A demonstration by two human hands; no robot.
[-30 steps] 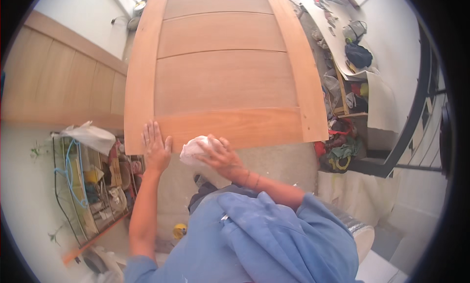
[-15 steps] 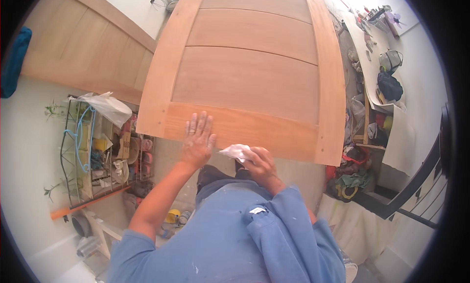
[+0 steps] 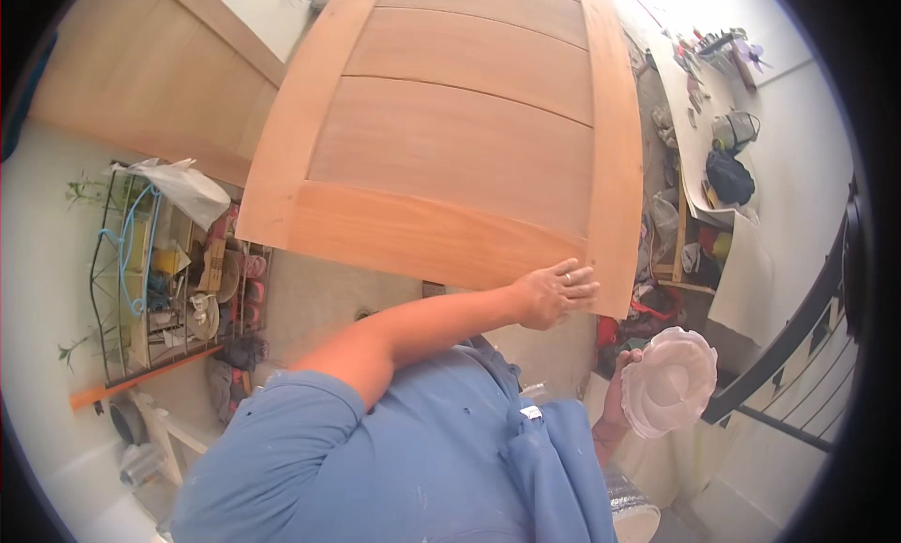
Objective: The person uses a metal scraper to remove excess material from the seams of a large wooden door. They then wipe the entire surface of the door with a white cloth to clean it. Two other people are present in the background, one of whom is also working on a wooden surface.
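A large wooden door panel (image 3: 450,158) lies in front of me, with a smooth, light orange-brown frame and grooved inner boards. My left arm reaches across to the right, and my left hand (image 3: 556,295) rests by the near right corner, fingers spread and a ring on one. To the right of the door, my right hand (image 3: 627,363) grips a pale, round piece with a ruffled edge (image 3: 669,383). It looks thin and soft, but I cannot make out its exact kind. Most of the right hand's fingers are hidden behind it.
A metal rack (image 3: 164,271) with mixed items, a blue hanger and a plastic bag stands left. Another wooden panel (image 3: 150,74) leans behind it. On the right are a cluttered white bench (image 3: 690,121) and a black railing (image 3: 798,327). A bucket (image 3: 635,520) stands low beside me.
My left hand has slid right along the door's near edge to its corner. My right hand has moved away to the right, and the crumpled white piece in it now appears spread out and round.
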